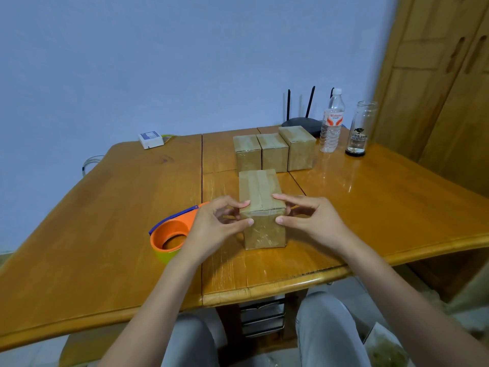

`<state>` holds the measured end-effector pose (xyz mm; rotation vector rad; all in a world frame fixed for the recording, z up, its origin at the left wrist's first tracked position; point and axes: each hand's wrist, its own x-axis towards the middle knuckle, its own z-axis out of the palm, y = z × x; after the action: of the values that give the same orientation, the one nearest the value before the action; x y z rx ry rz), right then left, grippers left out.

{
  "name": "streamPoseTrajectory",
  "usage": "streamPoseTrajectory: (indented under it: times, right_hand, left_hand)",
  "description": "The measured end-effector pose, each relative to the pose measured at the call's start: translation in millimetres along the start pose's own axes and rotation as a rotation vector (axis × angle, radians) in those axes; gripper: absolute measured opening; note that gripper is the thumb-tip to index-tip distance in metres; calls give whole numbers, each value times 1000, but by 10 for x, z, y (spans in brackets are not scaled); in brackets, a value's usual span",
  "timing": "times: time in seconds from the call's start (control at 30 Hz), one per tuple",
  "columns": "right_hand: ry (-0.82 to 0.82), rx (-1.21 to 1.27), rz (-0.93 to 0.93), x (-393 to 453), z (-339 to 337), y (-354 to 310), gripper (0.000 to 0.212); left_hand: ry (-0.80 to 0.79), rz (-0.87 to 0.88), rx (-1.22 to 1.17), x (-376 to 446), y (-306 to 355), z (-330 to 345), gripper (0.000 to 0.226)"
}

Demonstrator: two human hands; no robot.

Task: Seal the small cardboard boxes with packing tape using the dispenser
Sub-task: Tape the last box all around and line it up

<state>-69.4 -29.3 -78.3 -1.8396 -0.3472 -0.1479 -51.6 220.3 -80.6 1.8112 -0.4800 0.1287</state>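
A small cardboard box [260,192] stands on the wooden table [132,207] in front of me, a strip of clear tape running along its top seam and down its near face. My left hand [217,223] pinches the box's near left top corner between thumb and fingers. My right hand [309,221] pinches the near right top corner the same way. The orange tape dispenser [172,234], with its blue blade arm, lies on the table just left of my left hand, held by nobody. Three more taped boxes [274,152] stand in a row behind.
At the back right stand a plastic water bottle [332,123], a glass jar [360,128] and a black router [301,123]. A white adapter [150,139] lies at the back left. A wooden wardrobe [436,75] rises on the right. My knees are under the table's near edge.
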Motion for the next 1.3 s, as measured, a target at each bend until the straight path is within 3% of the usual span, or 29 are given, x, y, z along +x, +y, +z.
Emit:
streamPoseTrajectory:
  times: [0.17, 0.4, 0.6, 0.77, 0.87, 0.93, 1.03, 1.1, 1.3]
  right_hand:
    - [-67, 5, 39, -42, -101, -90, 47]
    - [48, -6, -15, 1, 22, -71, 45]
    - [6, -25, 3, -17, -43, -27, 50]
    - [64, -6, -6, -16, 30, -72, 47]
    - [-94, -133, 79, -39, -110, -167, 51]
    - [-185, -147, 135, -36, -179, -233, 40]
    - [-59, -96, 134, 18, -107, -286, 35]
    - [45, -196, 61, 54, -31, -294, 38]
    - [39, -296, 68, 42, -18, -295, 39]
  left_hand:
    - [-4, -20, 37, 3, 10, 18, 30]
    - [29, -22, 33, -3, 2, 34, 28]
    - [-29, -1, 37, -24, 0, -51, 29]
    - [-12, 11, 41, 4, 23, -24, 25]
    - [-118, -27, 40, 13, 60, -130, 32]
    - [-207, -51, 13, 29, 68, -200, 32]
    - [-114, -100, -59, 50, 143, -120, 20]
    - [-16, -72, 32, 81, 172, -25, 20]
    - [-13, -69, 85, 81, 140, -27, 28]
